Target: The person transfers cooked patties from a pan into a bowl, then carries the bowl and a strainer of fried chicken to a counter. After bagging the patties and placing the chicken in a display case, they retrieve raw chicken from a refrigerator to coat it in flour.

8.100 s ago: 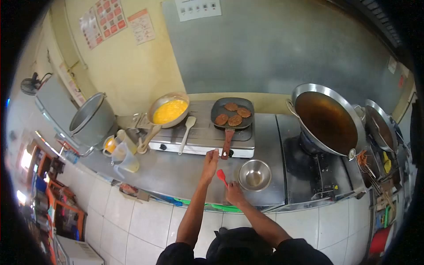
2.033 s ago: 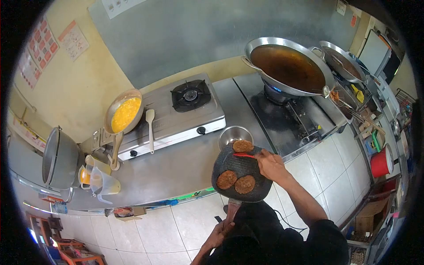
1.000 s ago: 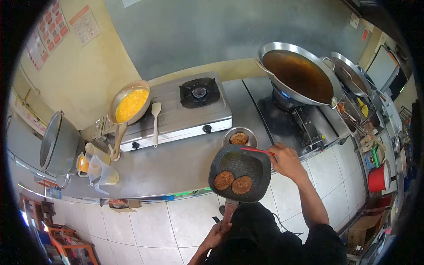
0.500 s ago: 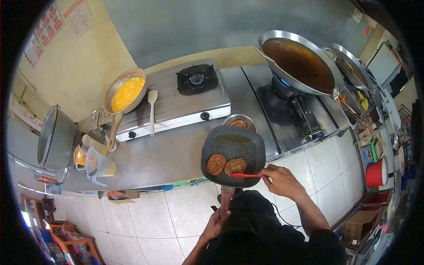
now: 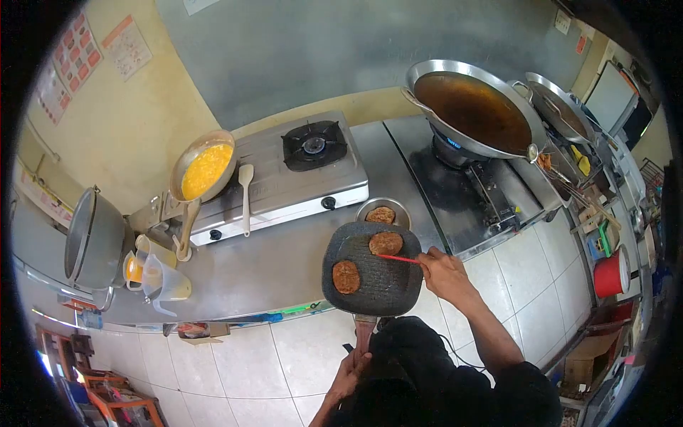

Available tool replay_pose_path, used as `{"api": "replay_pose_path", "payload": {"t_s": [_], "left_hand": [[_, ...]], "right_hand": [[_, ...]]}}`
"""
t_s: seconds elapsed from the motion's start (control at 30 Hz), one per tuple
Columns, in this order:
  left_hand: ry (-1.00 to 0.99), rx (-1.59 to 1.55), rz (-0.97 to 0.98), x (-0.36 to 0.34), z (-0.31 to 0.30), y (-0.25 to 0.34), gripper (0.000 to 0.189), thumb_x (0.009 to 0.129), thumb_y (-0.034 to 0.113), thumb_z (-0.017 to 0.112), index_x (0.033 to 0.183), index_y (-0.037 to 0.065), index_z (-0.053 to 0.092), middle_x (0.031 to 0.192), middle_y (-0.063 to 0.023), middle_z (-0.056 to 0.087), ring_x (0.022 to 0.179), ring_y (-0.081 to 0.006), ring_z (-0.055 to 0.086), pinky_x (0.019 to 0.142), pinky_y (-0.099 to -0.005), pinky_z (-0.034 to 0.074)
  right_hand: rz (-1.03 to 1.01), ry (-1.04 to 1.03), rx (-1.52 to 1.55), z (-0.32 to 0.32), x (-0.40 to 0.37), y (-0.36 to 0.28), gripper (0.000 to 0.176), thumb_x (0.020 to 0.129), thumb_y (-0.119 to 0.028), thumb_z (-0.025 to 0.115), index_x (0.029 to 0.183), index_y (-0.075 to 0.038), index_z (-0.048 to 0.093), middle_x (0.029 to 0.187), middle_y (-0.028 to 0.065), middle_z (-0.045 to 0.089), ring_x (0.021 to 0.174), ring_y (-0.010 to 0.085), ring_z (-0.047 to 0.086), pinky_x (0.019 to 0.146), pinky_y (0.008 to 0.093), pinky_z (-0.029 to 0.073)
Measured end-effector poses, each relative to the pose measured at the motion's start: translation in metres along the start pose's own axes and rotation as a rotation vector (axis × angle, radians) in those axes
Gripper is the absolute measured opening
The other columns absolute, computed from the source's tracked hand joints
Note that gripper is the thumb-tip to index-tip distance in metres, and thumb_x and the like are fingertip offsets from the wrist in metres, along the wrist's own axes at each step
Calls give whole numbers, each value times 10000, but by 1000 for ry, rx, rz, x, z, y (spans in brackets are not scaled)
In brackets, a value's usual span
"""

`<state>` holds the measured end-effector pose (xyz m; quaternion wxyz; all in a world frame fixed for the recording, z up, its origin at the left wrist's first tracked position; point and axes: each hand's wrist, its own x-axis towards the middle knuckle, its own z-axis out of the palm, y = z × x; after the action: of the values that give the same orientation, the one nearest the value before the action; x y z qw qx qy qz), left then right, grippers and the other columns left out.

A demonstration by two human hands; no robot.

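Note:
My left hand (image 5: 350, 374) is wrapped round the brown handle of a dark square grill pan (image 5: 377, 288), held at the counter's front edge. Two browned patties lie in it: one patty (image 5: 346, 277) at the left, the other patty (image 5: 385, 243) near the far rim. In my right hand (image 5: 445, 273) is a thin red spatula (image 5: 400, 258), its tip right at the near edge of the far patty. Just beyond the pan's far rim stands a round metal bowl (image 5: 403, 214) with another patty (image 5: 380, 214) in it.
A frying pan of yellow egg (image 5: 208, 171) sits on the left of the two-burner stove (image 5: 284, 203), beside a pale spatula (image 5: 246, 203). Plastic jugs (image 5: 167, 283) and a large pot (image 5: 99, 238) stand at left. A wok of brown liquid (image 5: 473, 110) is at right.
My right hand and the red spatula have moved forward, and the right-hand patty has slid from the near side of the pan toward its far rim, close to the bowl.

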<state>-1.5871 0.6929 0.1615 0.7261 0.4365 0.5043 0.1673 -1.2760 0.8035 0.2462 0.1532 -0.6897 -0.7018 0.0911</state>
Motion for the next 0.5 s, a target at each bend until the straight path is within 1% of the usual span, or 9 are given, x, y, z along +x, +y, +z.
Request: {"api": "replay_pose_path", "payload": {"t_s": [0.07, 0.17, 0.27, 0.37, 0.47, 0.5], "left_hand": [[6, 30, -9, -1, 1, 9, 557, 1001, 472, 540, 1280, -11, 536, 1026, -78, 613, 943, -181, 531, 863, -312, 429], [-12, 10, -12, 7, -1, -4, 557, 999, 470, 544, 1271, -17, 537, 1046, -86, 614, 963, -181, 533, 868, -310, 435], [-22, -1, -19, 7, -1, -1, 539, 997, 459, 556, 1255, -15, 549, 986, -64, 607, 893, -148, 523, 802, -291, 437], [0, -58, 27, 10, 3, -9, 531, 998, 454, 558, 1253, -11, 553, 909, -30, 576, 793, -116, 479, 714, -271, 407], [-8, -9, 66, 11, 3, -11, 567, 993, 471, 558, 1293, -9, 536, 941, -37, 590, 822, -123, 504, 743, -273, 423], [-28, -16, 28, 11, 2, -10, 576, 994, 475, 554, 1307, -8, 530, 955, -42, 593, 837, -129, 509, 757, -277, 427]], "right_hand": [[-6, -53, -27, -4, 0, 0, 154, 878, -120, 602, 996, -38, 658, 910, 186, 618, 812, 361, 676, 702, 486, 536], [-41, -53, -88, -3, 1, 6, 182, 849, -119, 616, 1005, -39, 664, 950, 178, 619, 853, 353, 679, 715, 465, 551], [-29, -58, -85, 0, 7, 11, 212, 820, -94, 626, 1020, -37, 667, 988, 180, 617, 895, 349, 679, 733, 450, 562], [-53, 11, -101, 2, 11, 17, 231, 804, -70, 625, 1028, -36, 668, 996, 187, 619, 891, 354, 684, 734, 448, 566], [-67, 23, -128, 10, 18, 23, 245, 798, -61, 621, 1036, -38, 671, 986, 191, 622, 873, 356, 686, 738, 447, 569], [-80, 42, -128, 13, 20, 25, 243, 801, -62, 618, 1036, -37, 672, 989, 193, 624, 867, 358, 686, 735, 446, 569]]}}
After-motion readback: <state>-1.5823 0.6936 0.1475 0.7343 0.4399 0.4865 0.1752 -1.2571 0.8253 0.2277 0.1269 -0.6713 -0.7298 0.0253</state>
